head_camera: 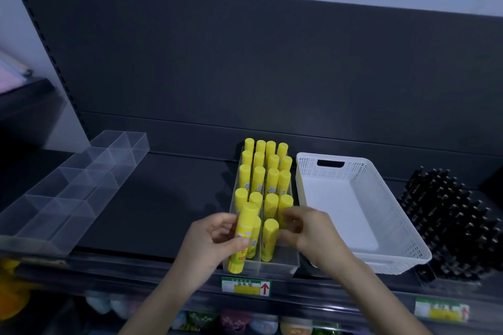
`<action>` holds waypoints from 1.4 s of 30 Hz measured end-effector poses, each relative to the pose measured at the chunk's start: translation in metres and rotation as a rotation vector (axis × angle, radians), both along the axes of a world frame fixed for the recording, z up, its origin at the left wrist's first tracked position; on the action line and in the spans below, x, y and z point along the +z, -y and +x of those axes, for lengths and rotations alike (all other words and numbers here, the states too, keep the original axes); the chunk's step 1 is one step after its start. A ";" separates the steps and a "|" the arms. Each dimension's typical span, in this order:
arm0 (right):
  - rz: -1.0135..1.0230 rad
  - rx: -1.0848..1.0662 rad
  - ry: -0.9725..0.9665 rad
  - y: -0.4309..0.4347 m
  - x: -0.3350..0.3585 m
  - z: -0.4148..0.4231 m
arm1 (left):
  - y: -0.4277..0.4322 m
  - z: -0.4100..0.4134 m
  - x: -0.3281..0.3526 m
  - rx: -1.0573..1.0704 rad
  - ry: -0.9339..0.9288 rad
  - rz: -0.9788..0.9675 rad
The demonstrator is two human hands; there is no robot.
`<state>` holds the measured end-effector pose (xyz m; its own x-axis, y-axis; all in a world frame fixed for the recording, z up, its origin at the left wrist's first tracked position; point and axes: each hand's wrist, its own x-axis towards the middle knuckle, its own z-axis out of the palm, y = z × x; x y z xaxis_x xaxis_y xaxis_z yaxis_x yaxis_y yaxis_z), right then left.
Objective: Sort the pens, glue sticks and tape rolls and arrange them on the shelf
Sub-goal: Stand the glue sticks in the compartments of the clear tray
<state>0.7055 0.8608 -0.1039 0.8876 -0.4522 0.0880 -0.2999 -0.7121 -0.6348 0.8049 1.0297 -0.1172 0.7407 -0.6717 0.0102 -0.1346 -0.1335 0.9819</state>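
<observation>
Left hand (215,242) grips a yellow glue stick (245,221), tilted, at the tray's front corner.
The right hand (310,234) is blurred, its fingers curled against the standing glue sticks (261,171); whether it pinches one cannot be told. The clear tray (272,266) sits on the dark shelf (163,198), just beside a white basket (353,168).

The left hand (215,239) grips a yellow glue stick (243,228), tilted, at the front-left corner of a clear tray (272,266) on the dark shelf (163,212). Rows of upright glue sticks (265,171) fill the tray. The right hand (313,234), blurred, has its fingers curled at a stick in the tray's right column; whether it grips is unclear. An empty-looking white basket (381,185) sits just right of the tray, and a clear divided organizer (68,190) lies well apart on the left.
</observation>
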 end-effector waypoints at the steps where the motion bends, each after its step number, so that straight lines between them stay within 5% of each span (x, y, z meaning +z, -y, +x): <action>1: 0.073 -0.028 0.073 0.001 0.006 -0.003 | 0.002 -0.002 0.000 -0.005 0.013 -0.001; 4: 0.402 0.012 0.223 -0.004 0.024 -0.013 | 0.012 -0.008 0.002 -0.016 0.050 -0.006; 7: 0.470 0.120 0.230 -0.012 0.028 -0.016 | 0.024 -0.018 0.004 -0.044 0.071 -0.024; 11: 0.410 0.063 0.221 -0.006 0.027 -0.018 | 0.027 -0.023 0.001 -0.080 0.138 0.034; 18: 0.011 -0.066 0.085 0.015 0.009 -0.020 | 0.020 -0.022 -0.026 -0.162 0.635 0.473; 27: -0.265 -0.031 -0.094 0.009 -0.016 -0.013 | 0.022 -0.022 -0.029 -0.169 0.682 0.481; 42: -0.170 -0.028 0.059 0.025 -0.017 -0.033 | 0.036 -0.034 -0.015 -0.103 0.754 0.331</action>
